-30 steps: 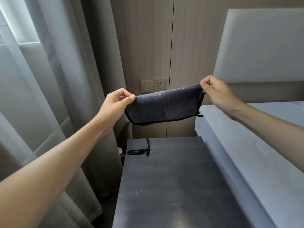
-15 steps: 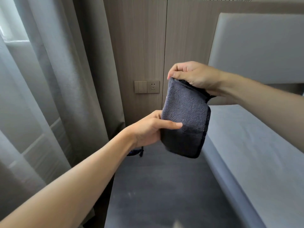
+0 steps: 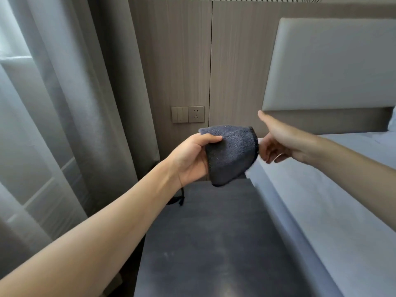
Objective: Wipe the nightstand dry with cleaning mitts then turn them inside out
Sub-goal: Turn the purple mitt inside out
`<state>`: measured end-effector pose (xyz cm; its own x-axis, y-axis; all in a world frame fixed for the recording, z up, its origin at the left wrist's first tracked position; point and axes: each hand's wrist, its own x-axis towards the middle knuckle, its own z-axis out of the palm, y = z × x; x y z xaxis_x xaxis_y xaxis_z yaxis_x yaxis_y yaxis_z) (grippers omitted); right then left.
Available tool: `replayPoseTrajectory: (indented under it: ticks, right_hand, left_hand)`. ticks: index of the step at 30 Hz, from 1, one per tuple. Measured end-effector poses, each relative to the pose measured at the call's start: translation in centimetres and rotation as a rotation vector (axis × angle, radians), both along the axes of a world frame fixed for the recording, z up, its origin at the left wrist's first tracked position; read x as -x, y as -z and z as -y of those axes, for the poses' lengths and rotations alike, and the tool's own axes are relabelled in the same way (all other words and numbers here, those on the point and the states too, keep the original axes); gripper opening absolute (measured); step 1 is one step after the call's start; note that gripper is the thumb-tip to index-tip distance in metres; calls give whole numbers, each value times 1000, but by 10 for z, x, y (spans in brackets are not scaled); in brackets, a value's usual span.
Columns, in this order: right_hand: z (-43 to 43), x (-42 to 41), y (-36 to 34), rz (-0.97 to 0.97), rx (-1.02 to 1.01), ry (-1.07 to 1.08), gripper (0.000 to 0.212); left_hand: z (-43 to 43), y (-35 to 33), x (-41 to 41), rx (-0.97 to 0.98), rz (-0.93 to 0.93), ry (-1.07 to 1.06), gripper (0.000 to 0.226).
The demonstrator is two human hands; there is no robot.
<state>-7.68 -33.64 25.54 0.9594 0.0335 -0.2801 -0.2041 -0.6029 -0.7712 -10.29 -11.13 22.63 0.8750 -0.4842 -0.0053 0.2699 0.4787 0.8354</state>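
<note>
A dark grey fluffy cleaning mitt [image 3: 231,155] hangs in the air above the back edge of the dark nightstand [image 3: 214,243]. My left hand [image 3: 190,159] grips its left side, thumb on the front. The mitt's hemmed cuff edge faces right. My right hand [image 3: 278,142] is just beside that cuff with its thumb spread upward and its fingers loosely curled. Its fingertips are partly hidden behind the cuff, so I cannot tell whether they touch it.
A small dark looped cord [image 3: 179,199] lies at the nightstand's back left corner, partly under my left forearm. A bed [image 3: 321,211] with a padded headboard [image 3: 332,65] borders the right side. Curtains [image 3: 70,103] hang at left. A wall switch and socket [image 3: 188,114] sit behind.
My right hand has released the mitt's top edge and dropped to its right side. My left hand has taken hold, and the mitt has swung from hanging down to lying sideways.
</note>
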Motion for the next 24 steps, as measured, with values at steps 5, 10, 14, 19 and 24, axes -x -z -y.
replayPoseTrajectory:
  ticks: [5,10,14,19,24]
  right_hand:
    - [-17,1,3,1,-367,-215,90]
    - [-40,3,11,135,-483,-125,20]
    - [-43,0,16,208,-556,-56,30]
    - [-42,-2,20,407,-447,78,15]
    - [-48,3,15,576,-596,7,9]
  left_hand:
    - [-5,-6,-7,-77,16,-137,36]
    - [-12,-12,-9,-130,66,-86,33]
    - [-19,-21,-10,-252,14,-302,17]
    - [-30,-17,-16,-546,219,-662,61]
    - [-36,-16,-20,-826,648,-740,18]
